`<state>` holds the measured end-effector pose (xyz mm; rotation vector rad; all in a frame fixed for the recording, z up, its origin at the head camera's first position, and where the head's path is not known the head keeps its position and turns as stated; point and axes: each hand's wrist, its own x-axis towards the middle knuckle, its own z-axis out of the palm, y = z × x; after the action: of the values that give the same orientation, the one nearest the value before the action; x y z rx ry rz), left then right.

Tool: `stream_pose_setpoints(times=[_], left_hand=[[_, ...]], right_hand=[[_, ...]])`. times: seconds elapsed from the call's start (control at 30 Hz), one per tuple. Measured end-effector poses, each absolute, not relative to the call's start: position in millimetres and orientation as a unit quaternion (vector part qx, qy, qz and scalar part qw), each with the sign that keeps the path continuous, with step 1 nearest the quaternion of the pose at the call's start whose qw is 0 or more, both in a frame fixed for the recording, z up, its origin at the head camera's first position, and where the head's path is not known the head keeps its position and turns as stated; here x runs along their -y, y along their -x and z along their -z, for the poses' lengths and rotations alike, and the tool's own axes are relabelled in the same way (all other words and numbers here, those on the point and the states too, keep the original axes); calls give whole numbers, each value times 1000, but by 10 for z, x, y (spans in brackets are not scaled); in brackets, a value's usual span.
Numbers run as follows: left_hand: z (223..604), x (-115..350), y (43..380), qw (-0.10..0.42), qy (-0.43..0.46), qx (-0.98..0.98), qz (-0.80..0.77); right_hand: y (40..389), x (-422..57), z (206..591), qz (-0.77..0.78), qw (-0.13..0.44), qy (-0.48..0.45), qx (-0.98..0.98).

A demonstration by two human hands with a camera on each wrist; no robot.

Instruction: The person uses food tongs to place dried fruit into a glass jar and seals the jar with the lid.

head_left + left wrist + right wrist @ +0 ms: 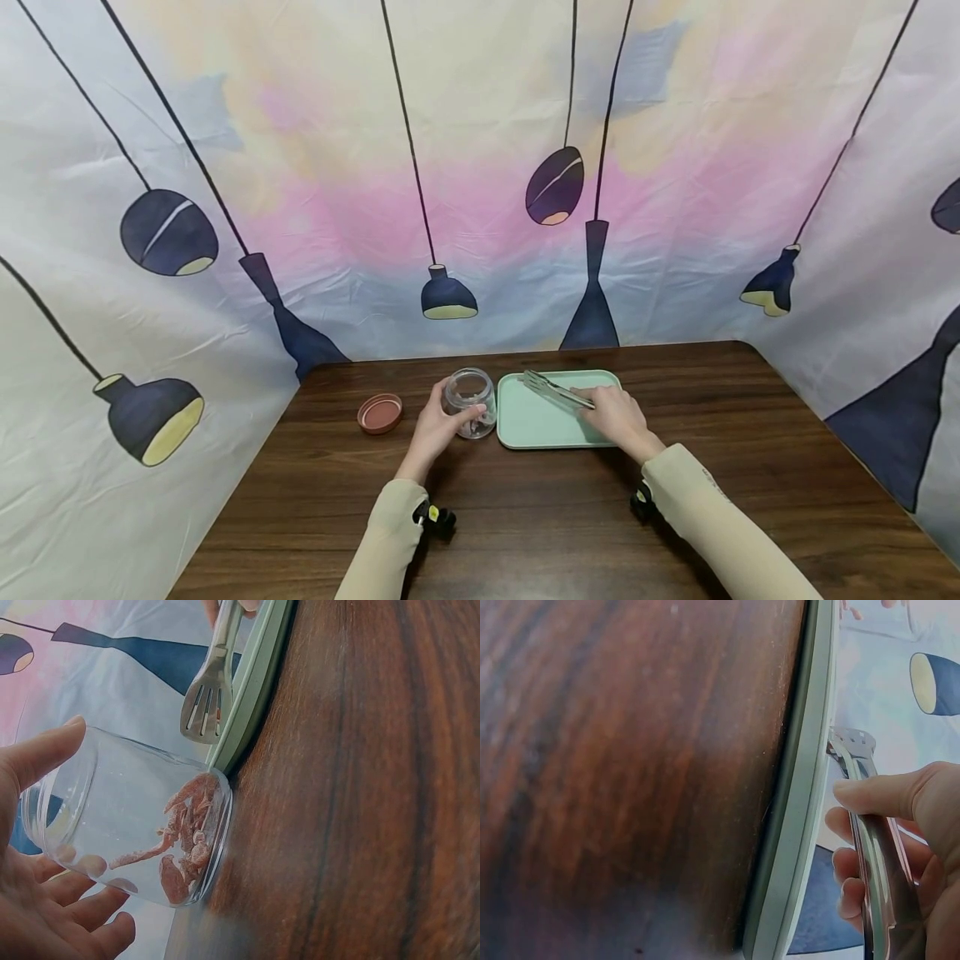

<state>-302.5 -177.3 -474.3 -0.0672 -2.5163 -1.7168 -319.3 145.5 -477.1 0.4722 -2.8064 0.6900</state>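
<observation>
Two-handed work with jar and serving tongs. The left hand (435, 427) is curled round a clear, lidless jar (139, 814), upright on the wooden surface (525, 517) just beside a pale green tray (525, 427); reddish dried strips (191, 840) lie at its bottom. The right hand (615, 417) holds metal tongs (561, 392) over the tray; whether they pinch anything cannot be told. The lid (380, 414) lies left of the jar. Sound technique, as judged here: steady the jar lightly, narrow the slotted ends when crossing its rim, and pinch strips gently.
</observation>
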Motion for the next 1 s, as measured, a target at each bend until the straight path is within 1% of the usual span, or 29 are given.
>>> stream_pose_setpoints(times=[0.27,0.53,0.87,1.0], left_hand=[[4749,1776,3029,48,25,825,562],[4753,1777,3033,48,24,827,560],[4760,1785,3036,49,26,825,563],[4766,1790,3043,48,24,825,563]], right_hand=[[3187,-1473,4718,-238,110,-168,950],[3183,-1501,4623,-246,140,-169,944],[3171,-1494,4585,-258,139,-171,941],[3146,-1467,4531,-268,152,-189,933]])
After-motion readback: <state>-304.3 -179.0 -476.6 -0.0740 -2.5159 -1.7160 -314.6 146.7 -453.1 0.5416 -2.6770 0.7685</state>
